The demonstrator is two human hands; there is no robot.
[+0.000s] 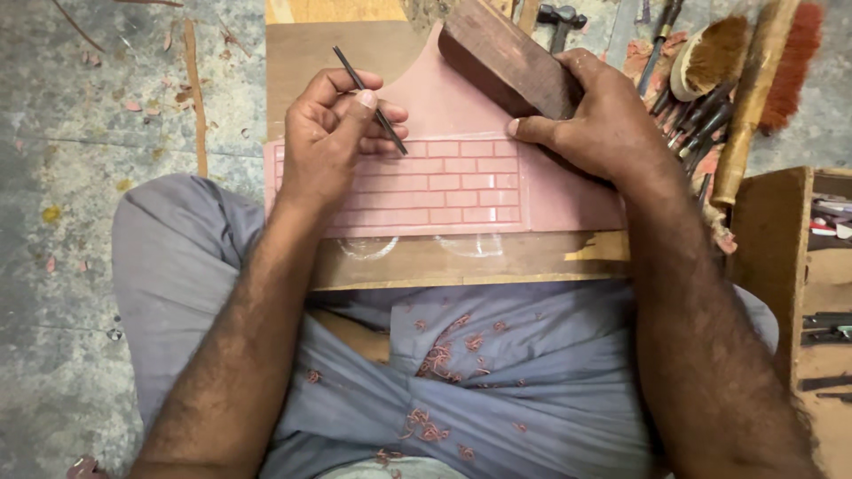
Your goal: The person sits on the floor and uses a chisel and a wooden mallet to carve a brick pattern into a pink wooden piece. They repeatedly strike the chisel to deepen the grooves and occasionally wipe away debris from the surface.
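Note:
A pink slab point(461, 186), carved with a brick-wall pattern and rising to a pointed top, lies flat on a wooden board point(461, 262) across my lap. My left hand point(333, 133) rests on the slab's left part and grips a thin dark chisel point(368, 86), its tip touching the top row of bricks. My right hand point(599, 120) holds a dark wooden block point(506, 58) like a mallet, tilted above the slab's upper right. Pink shavings point(439, 355) are scattered over my grey clothing.
To the right lie several dark carving tools point(697, 124), a brush with reddish bristles point(790, 62) and a wooden box point(799, 257) holding more tools. A hammer head point(561, 16) sits beyond the block. Wood chips litter the concrete floor point(98, 151) at left.

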